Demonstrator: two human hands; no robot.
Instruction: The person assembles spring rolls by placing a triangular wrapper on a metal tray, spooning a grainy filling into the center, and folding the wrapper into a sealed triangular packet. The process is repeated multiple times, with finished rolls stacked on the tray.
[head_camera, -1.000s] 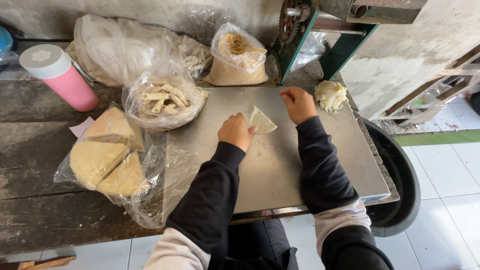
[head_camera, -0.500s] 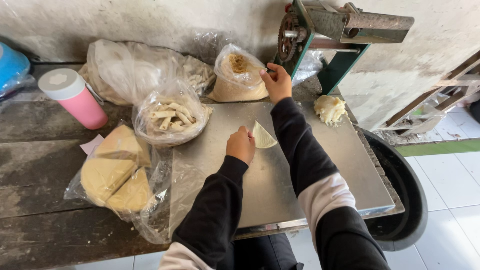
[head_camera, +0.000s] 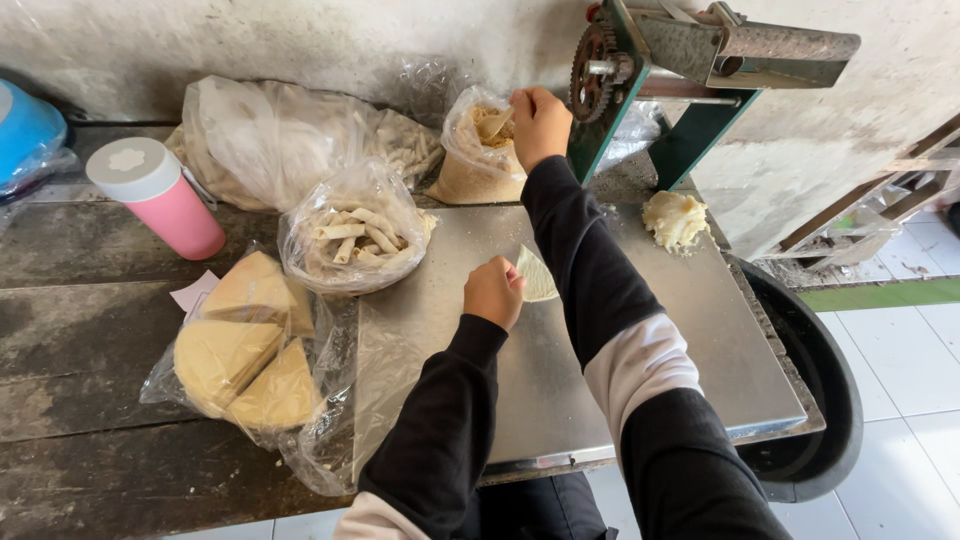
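Right hand (head_camera: 540, 125) was at the filling bag (head_camera: 480, 150), grip closed on a small scoop (head_camera: 495, 123). Left hand (head_camera: 493, 291) pinned the wrapper (head_camera: 537, 274) on the steel counter (head_camera: 640, 340), fingers together. Best kept small, level scoops.

soft daylight, sharp, slight edge distortion

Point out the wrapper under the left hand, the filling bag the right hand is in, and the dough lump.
Wrapper (head_camera: 540, 276), head view, on its bare right half beside the left hand.
Filling bag (head_camera: 470, 175), head view, on its lower front.
Dough lump (head_camera: 674, 219), head view, on its middle.
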